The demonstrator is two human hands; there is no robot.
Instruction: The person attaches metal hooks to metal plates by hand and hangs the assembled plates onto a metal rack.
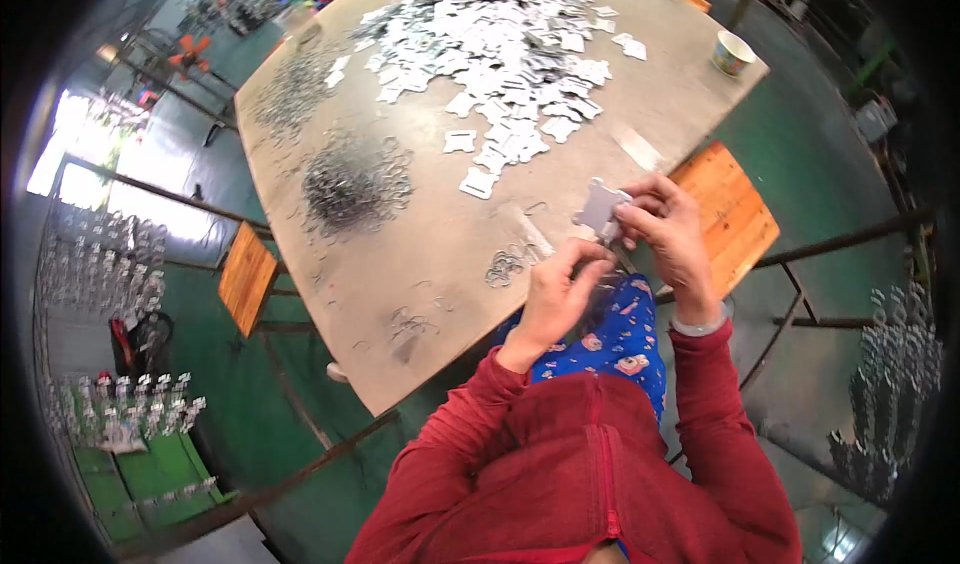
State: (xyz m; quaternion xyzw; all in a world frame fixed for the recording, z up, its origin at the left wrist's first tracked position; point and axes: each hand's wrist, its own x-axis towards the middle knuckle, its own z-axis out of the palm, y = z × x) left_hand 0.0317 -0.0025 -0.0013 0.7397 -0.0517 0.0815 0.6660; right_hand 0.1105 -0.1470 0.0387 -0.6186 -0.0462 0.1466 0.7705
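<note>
My right hand (pixel 672 232) pinches a flat silvery metal plate (pixel 598 207) with notched edges, just past the table's near edge. My left hand (pixel 562 289) is closed, thumb against forefinger, right below the plate. Whatever its fingertips hold is too small to make out. Close to the left hand, a small cluster of bent wire hooks (pixel 505 267) lies on the table (pixel 480 334). Farther off is a big heap of similar metal plates (pixel 510 54). To its left are a dark pile of wire hooks (pixel 350 184) and a greyer, spread-out pile of small pieces (pixel 288 94).
A paper cup (pixel 733 54) stands at the table's right corner. Wooden stools (pixel 725 219) sit beside the table, one at the left (pixel 248 279). Racks of hanging metal parts (pixel 885 394) stand at both sides. Some loose hooks (pixel 415 316) lie near the front edge.
</note>
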